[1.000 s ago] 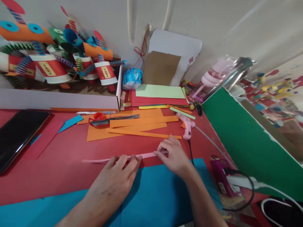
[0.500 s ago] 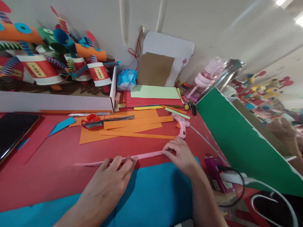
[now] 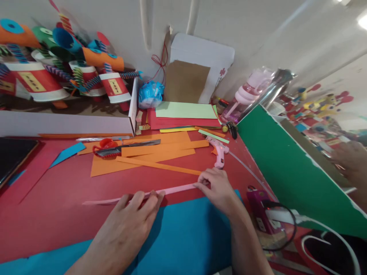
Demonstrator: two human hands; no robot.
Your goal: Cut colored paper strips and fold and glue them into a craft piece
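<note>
Both hands (image 3: 130, 219) (image 3: 217, 188) arch palm-down over the pink strip (image 3: 178, 189), right apparently pinching.

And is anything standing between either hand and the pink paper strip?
Nothing visible: the left hand and the right hand both hold the pink paper strip. The narrow orange strip reaches the right hand's far side, but doesn't come between.
</note>
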